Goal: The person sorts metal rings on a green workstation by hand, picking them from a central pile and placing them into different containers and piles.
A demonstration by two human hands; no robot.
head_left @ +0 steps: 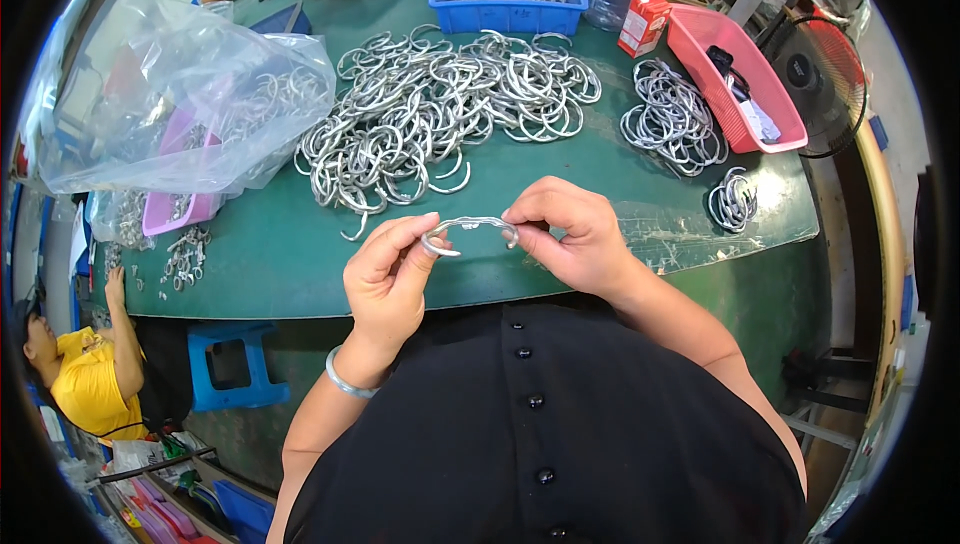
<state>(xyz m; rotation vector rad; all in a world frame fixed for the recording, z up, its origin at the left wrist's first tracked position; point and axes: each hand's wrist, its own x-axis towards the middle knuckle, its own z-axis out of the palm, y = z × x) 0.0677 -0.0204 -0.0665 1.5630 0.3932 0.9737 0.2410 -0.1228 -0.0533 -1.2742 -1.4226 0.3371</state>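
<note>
Between my hands, just over the table's near edge, is an open silver metal ring [468, 221], shaped like a C with a wavy outer side. My left hand [388, 274] pinches its left end between thumb and fingertips. The right end is pinched by my right hand [575, 234] in the same way. Beyond them lies a large heap of similar curved silver rings [440, 109] on the green table [480, 279]. Farther right sits a smaller pile of rings [675, 119], with a little cluster of rings [733, 200] near the right corner.
A blue bin [510, 14] of small metal parts stands at the back, beside a red carton [643, 24] and a pink basket [740, 94]. A fan [815, 74] is far right. Clear plastic bag [190, 94] covers the left side. A person in yellow [95, 379] sits at left, near a blue stool [235, 364].
</note>
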